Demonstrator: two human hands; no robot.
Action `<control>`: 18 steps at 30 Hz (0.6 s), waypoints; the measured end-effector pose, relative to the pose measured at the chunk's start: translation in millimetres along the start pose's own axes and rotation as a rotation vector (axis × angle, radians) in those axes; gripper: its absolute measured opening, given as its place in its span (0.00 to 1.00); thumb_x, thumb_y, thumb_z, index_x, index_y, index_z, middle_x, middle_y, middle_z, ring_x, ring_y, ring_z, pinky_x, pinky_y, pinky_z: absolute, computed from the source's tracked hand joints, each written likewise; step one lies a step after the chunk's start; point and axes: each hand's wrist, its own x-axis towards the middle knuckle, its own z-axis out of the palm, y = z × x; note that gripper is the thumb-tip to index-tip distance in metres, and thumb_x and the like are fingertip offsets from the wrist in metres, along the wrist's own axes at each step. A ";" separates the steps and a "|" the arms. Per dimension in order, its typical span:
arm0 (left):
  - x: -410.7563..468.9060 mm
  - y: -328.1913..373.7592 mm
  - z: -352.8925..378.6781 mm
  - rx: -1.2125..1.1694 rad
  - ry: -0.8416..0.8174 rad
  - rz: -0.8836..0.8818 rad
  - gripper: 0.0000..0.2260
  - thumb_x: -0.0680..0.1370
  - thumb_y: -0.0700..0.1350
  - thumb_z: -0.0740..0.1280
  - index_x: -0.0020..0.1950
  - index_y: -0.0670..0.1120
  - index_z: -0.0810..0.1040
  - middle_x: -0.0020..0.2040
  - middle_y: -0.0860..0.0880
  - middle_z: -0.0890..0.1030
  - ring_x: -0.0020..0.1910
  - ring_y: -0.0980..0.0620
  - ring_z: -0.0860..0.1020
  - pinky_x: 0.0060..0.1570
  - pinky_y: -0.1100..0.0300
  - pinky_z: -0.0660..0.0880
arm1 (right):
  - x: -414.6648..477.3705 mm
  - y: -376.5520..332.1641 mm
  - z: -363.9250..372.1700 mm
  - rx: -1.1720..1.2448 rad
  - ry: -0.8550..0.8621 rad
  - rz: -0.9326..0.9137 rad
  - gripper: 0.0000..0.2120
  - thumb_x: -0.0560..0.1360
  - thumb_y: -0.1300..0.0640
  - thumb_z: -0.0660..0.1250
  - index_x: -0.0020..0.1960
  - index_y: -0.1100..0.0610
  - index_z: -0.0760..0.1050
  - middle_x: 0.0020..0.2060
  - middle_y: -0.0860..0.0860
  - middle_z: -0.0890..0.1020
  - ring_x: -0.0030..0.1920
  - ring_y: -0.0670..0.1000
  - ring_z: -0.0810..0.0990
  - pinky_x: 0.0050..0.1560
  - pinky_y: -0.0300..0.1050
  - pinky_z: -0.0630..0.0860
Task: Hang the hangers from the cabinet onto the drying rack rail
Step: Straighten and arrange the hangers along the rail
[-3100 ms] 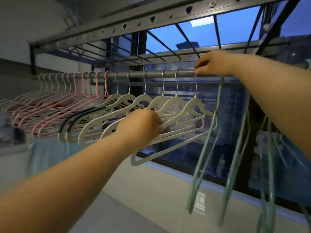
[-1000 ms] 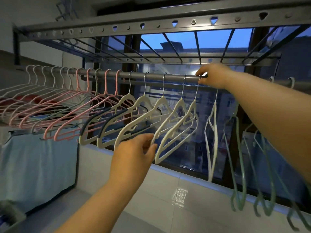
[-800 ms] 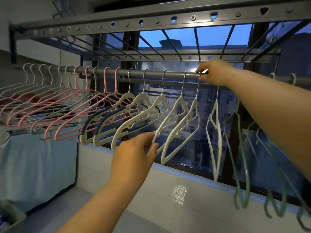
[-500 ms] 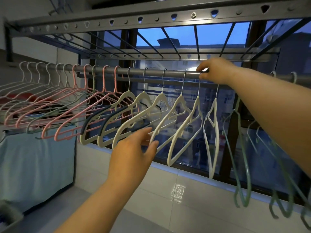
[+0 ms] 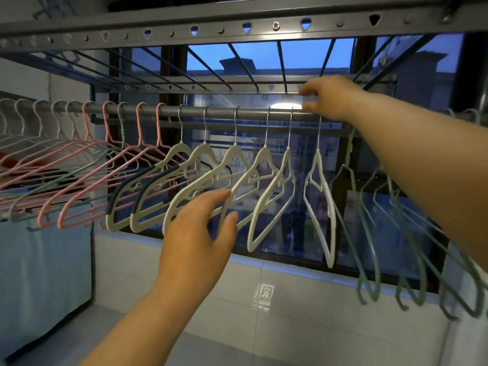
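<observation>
Left hand (image 5: 195,233) has eased off, fingers spread; right hand (image 5: 332,97) pinches hook of cream hanger (image 5: 318,158), hanging edge-on.

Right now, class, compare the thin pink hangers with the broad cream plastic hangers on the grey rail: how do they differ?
The thin pink hangers have slim, wire-like frames; the broad cream plastic hangers have wide, flat shoulders. The pink hangers' hooks are pink too; the cream hangers' hooks are bare metal. The pink hangers hang left of the cream hangers. Both sets hang by their hooks from the grey rail.
</observation>
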 end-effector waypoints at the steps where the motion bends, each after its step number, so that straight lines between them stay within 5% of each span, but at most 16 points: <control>1: -1.1 1.7 -0.3 -0.002 0.010 0.021 0.16 0.75 0.43 0.65 0.63 0.49 0.74 0.51 0.63 0.71 0.52 0.64 0.70 0.57 0.66 0.69 | -4.4 3.4 -4.9 -0.012 0.006 0.013 0.19 0.79 0.57 0.58 0.70 0.57 0.65 0.68 0.57 0.69 0.67 0.58 0.68 0.64 0.49 0.67; 4: -2.9 6.5 -0.4 0.002 0.044 0.077 0.17 0.74 0.42 0.66 0.63 0.49 0.74 0.56 0.61 0.68 0.57 0.64 0.65 0.55 0.78 0.59 | -20.0 17.9 -17.2 -0.051 0.011 0.056 0.19 0.79 0.57 0.58 0.69 0.57 0.66 0.67 0.58 0.70 0.65 0.58 0.69 0.63 0.50 0.68; 7: -7.4 15.2 3.1 -0.037 0.042 0.149 0.17 0.73 0.41 0.67 0.61 0.52 0.72 0.56 0.59 0.69 0.59 0.63 0.66 0.53 0.79 0.56 | -37.3 36.4 -27.2 -0.082 -0.004 0.111 0.18 0.79 0.55 0.59 0.67 0.57 0.68 0.65 0.58 0.72 0.63 0.58 0.71 0.61 0.50 0.68; 12: -21.3 29.5 14.2 -0.101 0.023 0.317 0.13 0.71 0.51 0.61 0.55 0.54 0.70 0.55 0.62 0.70 0.59 0.76 0.64 0.61 0.80 0.63 | -64.6 65.5 -39.3 -0.105 0.008 0.175 0.16 0.79 0.56 0.60 0.64 0.59 0.71 0.63 0.59 0.74 0.62 0.60 0.72 0.57 0.49 0.69; 15: -31.3 42.1 20.6 -0.176 0.017 0.328 0.12 0.71 0.53 0.59 0.54 0.59 0.72 0.53 0.70 0.68 0.55 0.82 0.65 0.52 0.73 0.74 | -71.5 83.6 -42.4 -0.100 -0.006 0.185 0.16 0.79 0.55 0.59 0.65 0.59 0.71 0.62 0.60 0.74 0.60 0.60 0.73 0.51 0.45 0.66; 18: -45.9 61.5 32.2 -0.174 -0.002 0.367 0.11 0.71 0.52 0.60 0.53 0.58 0.74 0.47 0.72 0.70 0.51 0.81 0.68 0.53 0.80 0.68 | -72.0 99.6 -45.6 -0.083 -0.006 0.165 0.17 0.78 0.55 0.60 0.66 0.58 0.69 0.63 0.59 0.73 0.62 0.60 0.72 0.54 0.46 0.67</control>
